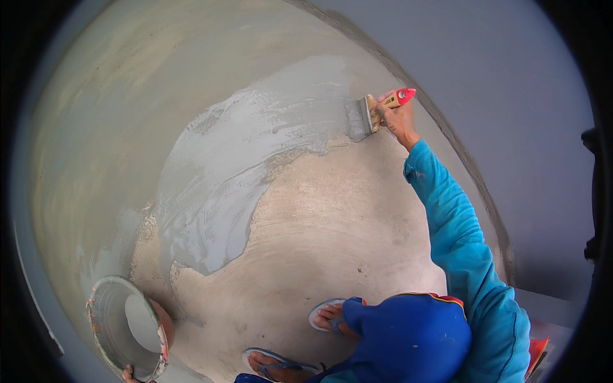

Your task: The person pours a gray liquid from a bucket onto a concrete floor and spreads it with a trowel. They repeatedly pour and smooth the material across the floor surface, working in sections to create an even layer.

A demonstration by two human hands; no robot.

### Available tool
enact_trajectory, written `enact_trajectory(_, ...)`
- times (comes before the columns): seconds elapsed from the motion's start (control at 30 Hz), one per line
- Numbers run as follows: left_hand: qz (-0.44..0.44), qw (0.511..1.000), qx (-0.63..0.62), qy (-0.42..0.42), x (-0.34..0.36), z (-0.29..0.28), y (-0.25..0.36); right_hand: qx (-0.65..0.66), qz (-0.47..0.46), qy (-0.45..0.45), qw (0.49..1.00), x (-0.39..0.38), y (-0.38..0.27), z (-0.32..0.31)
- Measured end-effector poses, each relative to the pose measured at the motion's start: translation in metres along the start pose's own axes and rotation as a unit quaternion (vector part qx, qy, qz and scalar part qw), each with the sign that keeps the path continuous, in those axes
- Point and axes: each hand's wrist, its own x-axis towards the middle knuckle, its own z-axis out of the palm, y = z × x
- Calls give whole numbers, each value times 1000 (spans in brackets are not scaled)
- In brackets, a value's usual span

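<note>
A wide flat paint brush (371, 115), with a wooden handle and a red tip, is in my right hand (399, 121). My fingers wrap round its base, and its bristles press on the floor at the right end of a patch of wet grey coating (236, 140). At the lower left, a bucket (167, 325) smeared with grey stands tilted. Some pale grey liquid (142, 321) lies inside it. Fingers of my left hand (129, 375) curl over its near rim; the rest of that hand is out of the picture.
Uncoated beige floor (332, 217) lies between the wet patch and my sandalled feet (329, 316). Along the right, a rough dark seam (456, 140) meets a grey wall (517, 108). A red object (537, 351) sits at the lower right, partly behind my sleeve.
</note>
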Motion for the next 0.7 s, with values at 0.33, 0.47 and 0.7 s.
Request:
enact_trajectory(0.33,17,999,25,-36,-70,102,4,-173,-181,-12,968,13,-49,41)
enact_trajectory(0.47,21,998,33,-50,-83,129,2,38,-55,-7,998,26,-62,104)
enact_trajectory(0.7,24,997,42,-52,-76,130,0,96,124,116,981,-26,84,-120)
